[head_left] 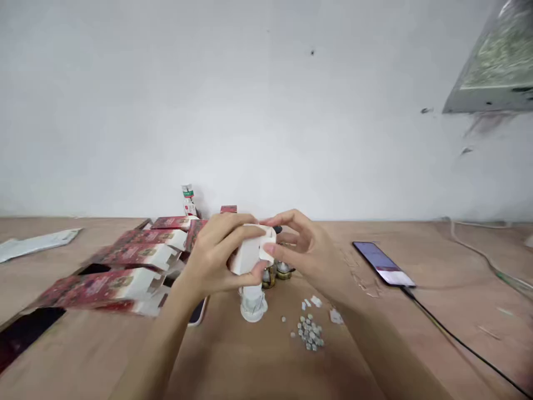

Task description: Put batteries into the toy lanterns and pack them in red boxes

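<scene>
A small white carton (249,251) is held up above the middle of the table, with an end flap at its right side. My left hand (214,255) wraps round it, fingers over the top and thumb underneath. At the flap, my right hand (303,244) pinches the carton's edge between thumb and fingers. Just below stands a white round container (252,308), partly hidden by the carton and hand. Behind and beside it are small gold-and-silver pots (283,270), also partly covered. Several small round silvery pieces (310,333) lie to the right of the container.
Several red printed cartons (125,258) with white open ends lie at the left. A phone (383,264) with a black cable (453,341) rests at the right. Another phone (197,312) shows under my left wrist. A small bottle (189,201) stands by the wall (266,111).
</scene>
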The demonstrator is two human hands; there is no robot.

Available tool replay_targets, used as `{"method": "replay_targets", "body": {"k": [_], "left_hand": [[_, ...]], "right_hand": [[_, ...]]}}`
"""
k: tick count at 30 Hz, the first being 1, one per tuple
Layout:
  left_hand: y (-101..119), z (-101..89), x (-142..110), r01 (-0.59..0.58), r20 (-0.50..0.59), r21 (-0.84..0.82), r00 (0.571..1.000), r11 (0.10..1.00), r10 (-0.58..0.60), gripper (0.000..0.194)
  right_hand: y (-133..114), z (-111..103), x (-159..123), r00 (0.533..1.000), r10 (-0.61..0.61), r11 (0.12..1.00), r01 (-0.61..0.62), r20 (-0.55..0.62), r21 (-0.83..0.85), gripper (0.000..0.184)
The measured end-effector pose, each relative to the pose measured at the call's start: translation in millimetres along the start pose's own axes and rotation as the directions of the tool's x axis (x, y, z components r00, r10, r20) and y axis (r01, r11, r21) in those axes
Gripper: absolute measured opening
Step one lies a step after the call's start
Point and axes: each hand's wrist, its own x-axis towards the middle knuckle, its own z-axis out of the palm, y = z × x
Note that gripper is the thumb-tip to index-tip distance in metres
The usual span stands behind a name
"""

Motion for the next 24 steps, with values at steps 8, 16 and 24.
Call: {"method": "replay_targets", "body": {"k": [8,16,24], "left_hand": [[-0.8,-1.1,0.3,-0.017,-0.004,-0.022,1.000,1.000,0.017,0.030],[-2.1,3.1,-2.8,-0.007,-0.131,-0.218,0.991,0.976,-0.022,0.048],[-4.4,-7.3,-1.1,0.586,-0.229,-0.190,0.754,0.788,-0.616,0.037]], "right_hand": [[5.0,0.1,6.9,0.999,0.039,0.999,-0.039,0.026,0.001,0.037],[13.4,-1.7,13.5,0.976,-0.028,0.993,0.002,0.215,0.119,0.038],[27.2,3.0,16.7,0.909,-0.417,0.909,0.417,-0.006,-0.027,0.042]]}}
